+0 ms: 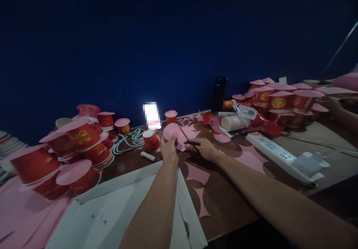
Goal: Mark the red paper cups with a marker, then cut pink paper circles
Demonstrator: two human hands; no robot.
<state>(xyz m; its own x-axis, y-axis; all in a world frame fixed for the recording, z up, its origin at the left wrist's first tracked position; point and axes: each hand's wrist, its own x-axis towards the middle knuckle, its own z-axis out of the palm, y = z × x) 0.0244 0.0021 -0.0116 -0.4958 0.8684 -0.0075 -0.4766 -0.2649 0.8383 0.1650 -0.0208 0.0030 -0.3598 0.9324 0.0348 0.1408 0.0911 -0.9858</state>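
My left hand (pixel 169 149) is closed on a round piece of pink paper (pixel 170 130), pinching its lower edge. Fingers of my right hand (pixel 205 149) wrap round a pair of dark scissors (pixel 192 143), whose blades point up and left towards the pink paper. Left of my left hand stands a red paper cup (pixel 151 140), with a small white tube (pixel 148 156) lying in front of it. Pink paper offcuts (pixel 197 173) with curved edges lie on the brown table below my right hand.
Red cups topped with pink discs (pixel 84 137) are heaped at the left, more (pixel 278 101) at the right. A white power strip (pixel 279 155), bagged cups (pixel 235 123), a black bottle (pixel 219 92), a glowing screen (pixel 151 115) and a white box lid (pixel 112 208) surround the hands. Another person's hand (pixel 330 103) shows far right.
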